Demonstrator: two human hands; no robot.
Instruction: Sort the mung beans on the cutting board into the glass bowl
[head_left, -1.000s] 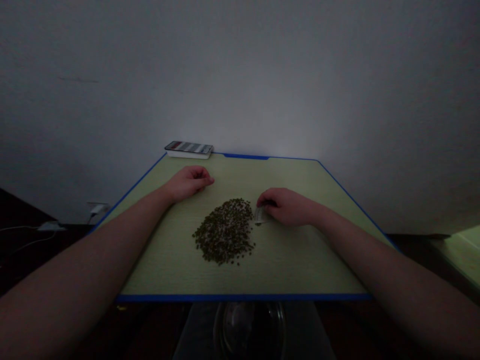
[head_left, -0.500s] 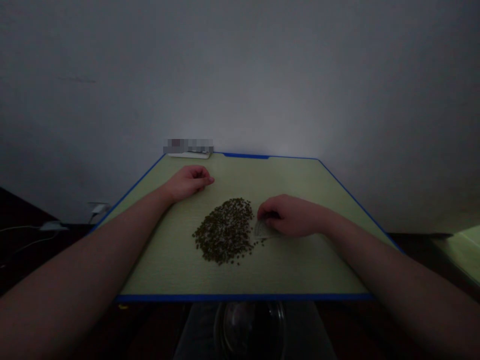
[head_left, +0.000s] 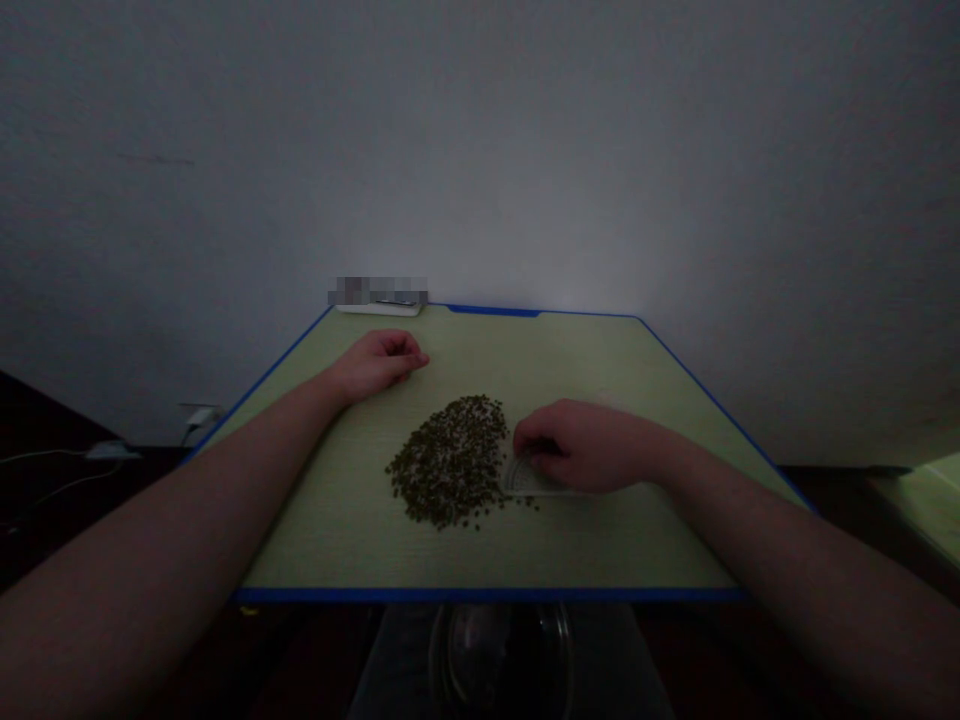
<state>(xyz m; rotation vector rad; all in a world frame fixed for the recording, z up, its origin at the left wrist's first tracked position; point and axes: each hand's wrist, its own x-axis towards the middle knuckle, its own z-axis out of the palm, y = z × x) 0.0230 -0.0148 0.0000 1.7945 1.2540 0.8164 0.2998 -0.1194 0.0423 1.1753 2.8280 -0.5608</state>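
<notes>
A flat pile of small greenish-brown grains, like beans or seeds (head_left: pixel 450 465), lies in the middle of the table (head_left: pixel 330 545). At its right edge my right hand (head_left: pixel 574 445) is closed on a clear plastic protractor (head_left: pixel 517 480). The protractor's straight edge faces me, and its left corner touches the grains; my fingers and palm cover much of it. A few stray grains lie along that straight edge. My left hand (head_left: pixel 379 362) rests on the table beyond the pile to the left, fingers curled in and thumb against them, with nothing visible in it.
A blue rim (head_left: pixel 487 595) runs round the table. A white flat object (head_left: pixel 379 309), partly blurred out, lies at the back left corner by the wall (head_left: pixel 480 150). Below the front edge, a round glass container (head_left: pixel 499 660) sits at my lap. White cables and plugs (head_left: pixel 112 451) are at left.
My right hand has moved slightly towards me with the protractor, and a few grains by its edge have shifted nearer too. My left hand stays where it was.
</notes>
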